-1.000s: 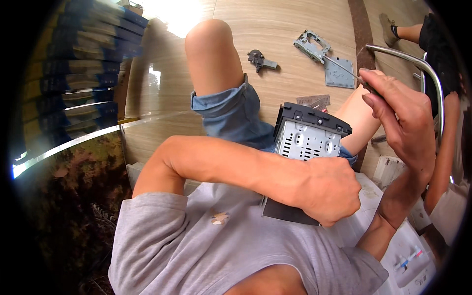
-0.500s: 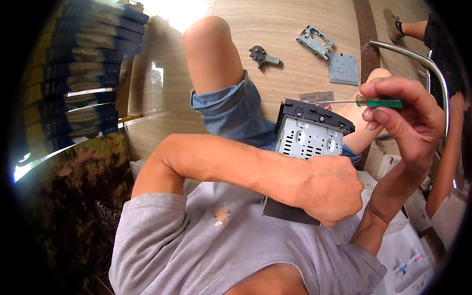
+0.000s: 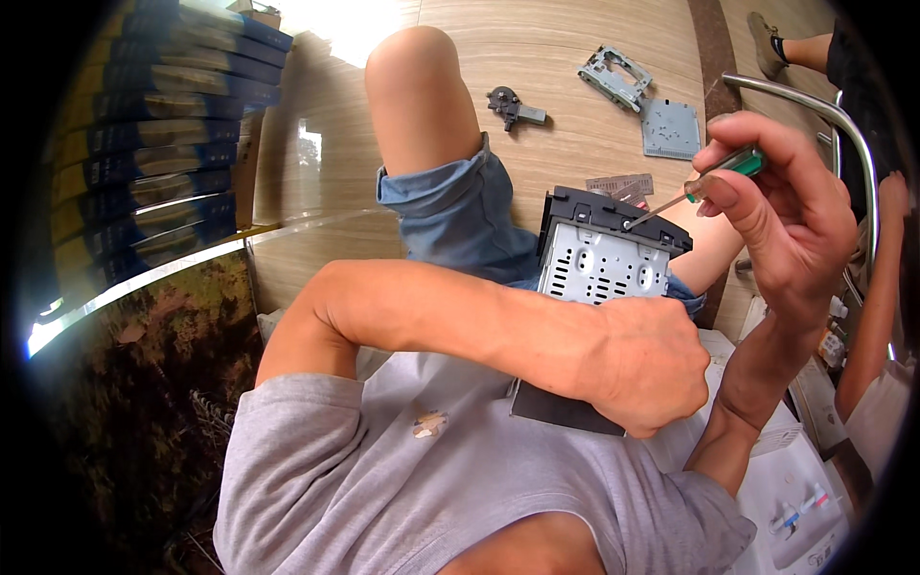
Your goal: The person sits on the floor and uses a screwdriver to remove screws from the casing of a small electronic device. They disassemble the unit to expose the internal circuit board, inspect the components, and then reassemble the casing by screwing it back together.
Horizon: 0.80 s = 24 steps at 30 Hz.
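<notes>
Blue boxes [image 3: 144, 144] make a tall pile at the far left. A dark part with a grey end [image 3: 513, 109] lies on the floor [image 3: 565, 38]. Next, a silver metal box [image 3: 596, 268] with a black front [image 3: 586, 213] sits over the blue shorts [image 3: 446, 211]. The left hand [image 3: 656, 359] bends over it; its fingers are hidden, so I cannot tell how they grip. The right hand [image 3: 795, 230] pinches a screwdriver [image 3: 748, 161] with a green handle, its tip at a little screw [image 3: 626, 225].

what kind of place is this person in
Possibly a small repair shop: a screwdriver meets the front of a metal-cased unit, loose grey parts lie on the floor, and blue packages are stacked at the left.
</notes>
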Available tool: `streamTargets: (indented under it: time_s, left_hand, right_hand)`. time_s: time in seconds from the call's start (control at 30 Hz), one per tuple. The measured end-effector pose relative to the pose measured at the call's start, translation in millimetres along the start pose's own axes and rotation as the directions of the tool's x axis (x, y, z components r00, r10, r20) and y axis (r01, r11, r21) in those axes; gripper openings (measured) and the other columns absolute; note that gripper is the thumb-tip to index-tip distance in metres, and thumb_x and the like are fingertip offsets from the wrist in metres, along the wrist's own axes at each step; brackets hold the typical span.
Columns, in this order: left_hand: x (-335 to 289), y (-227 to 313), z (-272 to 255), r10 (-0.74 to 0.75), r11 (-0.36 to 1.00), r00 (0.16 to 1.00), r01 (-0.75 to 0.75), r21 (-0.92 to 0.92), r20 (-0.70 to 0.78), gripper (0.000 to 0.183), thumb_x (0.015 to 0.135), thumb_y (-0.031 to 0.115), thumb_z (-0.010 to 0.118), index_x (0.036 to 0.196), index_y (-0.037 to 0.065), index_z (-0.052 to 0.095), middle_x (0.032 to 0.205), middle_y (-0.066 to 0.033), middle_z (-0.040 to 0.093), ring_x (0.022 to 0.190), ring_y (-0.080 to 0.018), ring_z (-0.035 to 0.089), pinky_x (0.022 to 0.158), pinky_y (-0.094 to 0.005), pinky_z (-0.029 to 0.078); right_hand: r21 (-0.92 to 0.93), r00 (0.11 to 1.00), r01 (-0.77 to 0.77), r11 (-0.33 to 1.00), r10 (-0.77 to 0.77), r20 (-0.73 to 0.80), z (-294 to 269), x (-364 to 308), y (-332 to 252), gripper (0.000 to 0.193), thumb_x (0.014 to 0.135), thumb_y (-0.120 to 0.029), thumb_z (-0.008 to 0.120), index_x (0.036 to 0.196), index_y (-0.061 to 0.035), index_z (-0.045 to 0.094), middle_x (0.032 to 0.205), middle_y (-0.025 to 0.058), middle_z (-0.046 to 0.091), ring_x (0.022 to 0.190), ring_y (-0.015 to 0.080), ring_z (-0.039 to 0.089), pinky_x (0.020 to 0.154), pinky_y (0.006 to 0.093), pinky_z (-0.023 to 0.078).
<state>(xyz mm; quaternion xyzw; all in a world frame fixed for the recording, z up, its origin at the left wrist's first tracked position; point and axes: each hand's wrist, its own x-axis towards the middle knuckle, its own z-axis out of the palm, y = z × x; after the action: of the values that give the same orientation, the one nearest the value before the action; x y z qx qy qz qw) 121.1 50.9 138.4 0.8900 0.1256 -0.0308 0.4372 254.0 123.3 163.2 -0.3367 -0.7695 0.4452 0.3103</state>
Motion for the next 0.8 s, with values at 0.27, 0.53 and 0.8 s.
streamTargets:
  time_s: [0.27,0.53,0.8]
  left_hand:
    - [0.4,-0.7,-1.5,-0.013,1.0,1.0,0.013,0.005,0.004,0.022,0.071,0.024,0.069,0.084,0.008,0.078,0.082,-0.0139,0.074,0.08,-0.0335,0.073,0.069,-0.0447,0.058]
    - [0.8,-3.2,-5.0,0.002,1.0,1.0,-0.002,0.006,-0.001,0.022,0.072,0.025,0.069,0.083,0.009,0.078,0.082,-0.0135,0.075,0.08,-0.0328,0.073,0.07,-0.0442,0.058]
    - [0.0,-7.0,3.2,0.045,0.999,0.99,-0.047,-0.014,-0.131,0.019,0.067,0.023,0.069,0.068,0.005,0.073,0.067,-0.0146,0.069,0.066,-0.035,0.07,0.058,-0.0445,0.055]
  right_hand:
    - [-0.077,0.998,0.024,0.997,-0.019,0.062,-1.3,3.3,2.0,0.037,0.09,-0.005,0.076,0.121,0.0079,0.062,0.099,0.0117,0.069,0.082,0.0115,0.065,0.075,0.0231,0.054]
    - [-0.06,1.0,0.008,0.998,-0.007,0.03,-2.9,4.8,2.8,0.036,0.09,-0.006,0.076,0.121,0.0076,0.062,0.098,0.0107,0.069,0.082,0.0107,0.064,0.074,0.0229,0.054]
    - [-0.151,0.976,0.191,0.97,-0.171,0.132,-4.5,15.0,6.0,0.031,0.091,-0.004,0.073,0.118,0.0081,0.063,0.096,0.0124,0.07,0.083,0.0132,0.066,0.073,0.0235,0.053]
